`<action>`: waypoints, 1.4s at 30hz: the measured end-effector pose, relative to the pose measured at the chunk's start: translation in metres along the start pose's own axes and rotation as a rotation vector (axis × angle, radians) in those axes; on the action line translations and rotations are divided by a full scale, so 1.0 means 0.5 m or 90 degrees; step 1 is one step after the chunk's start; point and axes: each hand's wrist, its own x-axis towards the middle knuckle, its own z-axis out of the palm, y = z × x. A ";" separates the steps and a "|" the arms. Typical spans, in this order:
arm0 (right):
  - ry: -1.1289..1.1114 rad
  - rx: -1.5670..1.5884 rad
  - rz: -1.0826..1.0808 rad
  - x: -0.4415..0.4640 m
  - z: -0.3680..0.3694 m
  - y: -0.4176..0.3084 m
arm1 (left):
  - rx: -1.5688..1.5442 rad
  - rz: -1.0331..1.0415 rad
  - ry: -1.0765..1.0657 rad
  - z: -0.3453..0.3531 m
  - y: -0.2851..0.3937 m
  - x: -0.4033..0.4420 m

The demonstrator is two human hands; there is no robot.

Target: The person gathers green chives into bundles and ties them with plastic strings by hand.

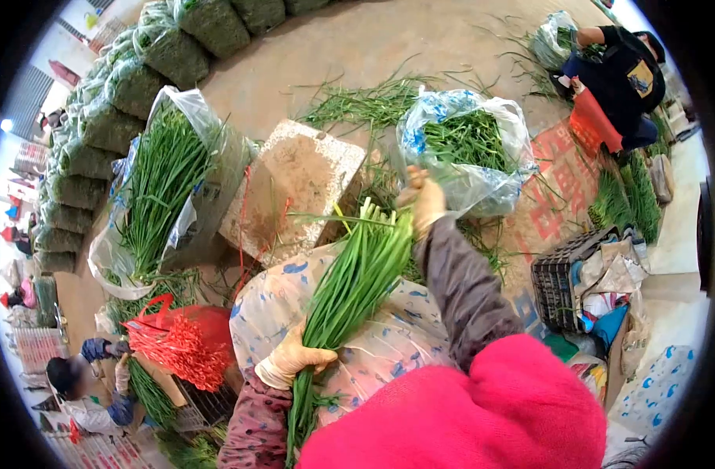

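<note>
Here, left fingers (320, 357) clasp slender, smooth stalks (356, 277); right fingers (411, 184) curl by pale ends (368, 210), grip unclear.

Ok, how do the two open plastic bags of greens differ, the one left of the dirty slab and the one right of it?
Mouth: left bag gapes long and narrow; right bag is roundish.
Contents: left bag's greens run long, roughly parallel; right bag's are a loose, tangled heap.
Shared: see-through plastic, blue print, green leaves showing.
</note>
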 end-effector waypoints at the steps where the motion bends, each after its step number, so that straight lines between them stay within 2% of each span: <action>1: -0.031 0.120 -0.001 0.065 -0.060 -0.029 | -0.021 -0.019 0.026 -0.007 -0.012 -0.011; 2: -0.061 0.231 0.008 0.123 -0.123 -0.042 | -0.057 -0.024 0.001 -0.031 -0.042 -0.023; 4: -0.171 0.100 0.007 0.109 -0.145 -0.083 | -0.088 0.007 0.065 -0.014 -0.030 -0.039; 5: -0.175 0.095 0.011 0.068 -0.124 -0.100 | -0.095 0.010 0.069 -0.021 -0.034 -0.035; 7: -0.269 -0.462 0.001 -0.066 -0.061 -0.132 | -0.068 -0.014 0.023 -0.039 -0.041 -0.022; 8: -0.364 -0.590 -0.078 -0.137 -0.018 -0.127 | -0.068 -0.015 0.022 -0.035 -0.033 -0.020; 9: -0.464 -0.669 -0.094 -0.134 -0.028 -0.095 | -0.043 -0.010 0.038 -0.025 -0.021 -0.017; 10: -0.517 -0.752 -0.212 -0.170 -0.011 -0.080 | -0.017 -0.005 0.052 -0.015 -0.015 -0.014; 11: -0.501 -1.037 -0.315 -0.183 0.006 -0.074 | -0.015 -0.005 0.049 -0.009 -0.015 -0.011; 12: -0.452 -1.092 -0.325 -0.192 0.012 -0.057 | 0.029 0.031 0.067 -0.005 -0.016 -0.009; 14: -0.450 -1.047 -0.396 -0.170 -0.006 -0.025 | 0.073 0.070 0.087 -0.005 -0.027 -0.004; 16: -0.418 -1.050 -0.435 -0.158 -0.024 -0.013 | 0.275 0.238 0.164 -0.014 -0.057 0.005; 17: -0.374 -1.028 -0.503 -0.139 -0.048 -0.002 | 0.271 0.232 0.164 -0.014 -0.064 0.000; 19: -0.231 -0.994 -0.535 -0.094 -0.094 0.009 | 0.432 0.224 0.247 -0.001 -0.055 -0.011; 20: -0.149 -0.972 -0.561 -0.061 -0.125 0.010 | 0.426 0.223 0.243 0.007 -0.048 -0.016; 22: -0.081 -0.673 -0.072 -0.032 -0.158 -0.029 | 0.505 0.153 0.286 0.022 -0.033 -0.028; 23: -0.107 -0.660 0.011 -0.041 -0.175 -0.054 | 0.525 0.142 0.300 0.027 -0.032 -0.027; 24: -0.160 -0.799 0.028 -0.049 -0.185 -0.079 | 0.521 0.138 0.300 0.028 -0.037 -0.028; 26: -0.315 -1.075 -0.155 -0.108 -0.189 -0.111 | 0.594 0.273 0.315 0.028 -0.045 -0.027; 28: -0.309 -1.114 -0.252 -0.178 -0.166 -0.120 | 0.614 0.248 0.319 0.037 -0.040 -0.027; 29: -0.325 -0.995 -0.253 -0.194 -0.164 -0.113 | 0.637 0.227 0.327 0.042 -0.038 -0.024; 30: -0.318 -0.887 -0.157 -0.224 -0.143 -0.117 | 0.638 0.228 0.322 0.045 -0.037 -0.020; 32: -0.357 -0.802 -0.251 -0.229 -0.136 -0.081 | 0.691 0.229 0.328 0.052 -0.037 -0.015; 34: -0.348 -0.826 -0.421 -0.242 -0.109 -0.040 | 0.743 0.243 0.339 0.059 -0.043 -0.007; 36: -0.352 -0.834 -0.533 -0.249 -0.085 -0.014 | 0.793 0.254 0.355 0.066 -0.049 -0.001; 38: -0.364 -0.813 -0.733 -0.225 -0.090 0.020 | 0.884 0.173 0.350 0.070 -0.052 0.000; 39: -0.365 -0.811 -0.733 -0.210 -0.098 0.033 | 0.880 0.215 0.359 0.068 -0.059 0.002; 42: -0.393 -0.864 -0.674 -0.164 -0.132 0.054 | 0.916 0.189 0.353 0.069 -0.059 -0.001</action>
